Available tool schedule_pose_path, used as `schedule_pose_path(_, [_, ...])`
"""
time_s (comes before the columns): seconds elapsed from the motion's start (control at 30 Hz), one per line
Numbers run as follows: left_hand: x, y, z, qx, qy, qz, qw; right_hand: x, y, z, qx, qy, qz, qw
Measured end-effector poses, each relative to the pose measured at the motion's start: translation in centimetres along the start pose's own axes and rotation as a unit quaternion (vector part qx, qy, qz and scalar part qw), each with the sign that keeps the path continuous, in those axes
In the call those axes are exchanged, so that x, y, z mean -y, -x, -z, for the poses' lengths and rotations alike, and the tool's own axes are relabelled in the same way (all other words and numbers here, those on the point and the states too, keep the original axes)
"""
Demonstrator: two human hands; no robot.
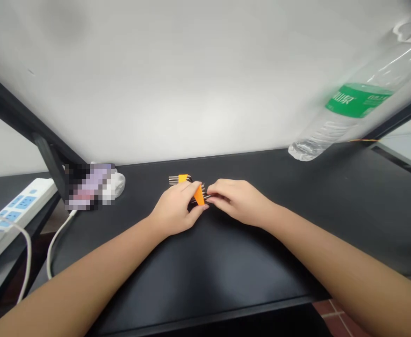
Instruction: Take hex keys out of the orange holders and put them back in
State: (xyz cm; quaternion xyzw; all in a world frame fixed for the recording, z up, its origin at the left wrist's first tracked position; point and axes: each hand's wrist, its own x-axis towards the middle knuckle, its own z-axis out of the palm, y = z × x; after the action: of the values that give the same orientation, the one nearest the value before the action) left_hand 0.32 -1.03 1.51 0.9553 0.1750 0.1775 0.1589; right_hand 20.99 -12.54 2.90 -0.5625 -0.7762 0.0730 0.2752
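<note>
My left hand (pixel 177 208) is closed around an orange hex key holder (pixel 199 195), thumb below and fingers over the top. Several metal hex keys (pixel 173 180) stick out of the holder on the left side, side by side. Thumb and fingertips of my right hand (pixel 238 201) pinch the end of a hex key (pixel 207 196) at the holder's right side. Both hands rest low over the black table (pixel 205 262), close together. My left fingers cover the middle of the set, so how far the pinched key sits in the holder cannot be made out.
A large clear plastic bottle (pixel 352 100) with a green label stands at the back right against the white wall (pixel 191 84). At left are a white power strip (pixel 19 210), a white cable (pixel 53 243) and a blurred-out item (pixel 91 185). Black frame bars flank the table.
</note>
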Motion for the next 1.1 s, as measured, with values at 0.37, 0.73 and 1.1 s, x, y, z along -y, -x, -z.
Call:
schedule_pose_path(0.37, [0.5,0.0,-0.6,-0.013,-0.004,0.003,1.000,-0.7,0.0,-1.4,-0.012,0.034,0.020,0.999])
schedule_pose_path(0.73, [0.9,0.1,-0.6,-0.061,0.002,0.025,0.998,-0.6,0.4,-0.7,0.007,0.044,-0.011,0.999])
schedule_pose_path(1.1, [0.9,0.1,-0.5,-0.041,-0.004,0.032,0.999,-2.1,0.5,0.9,0.143,0.120,-0.167,0.968])
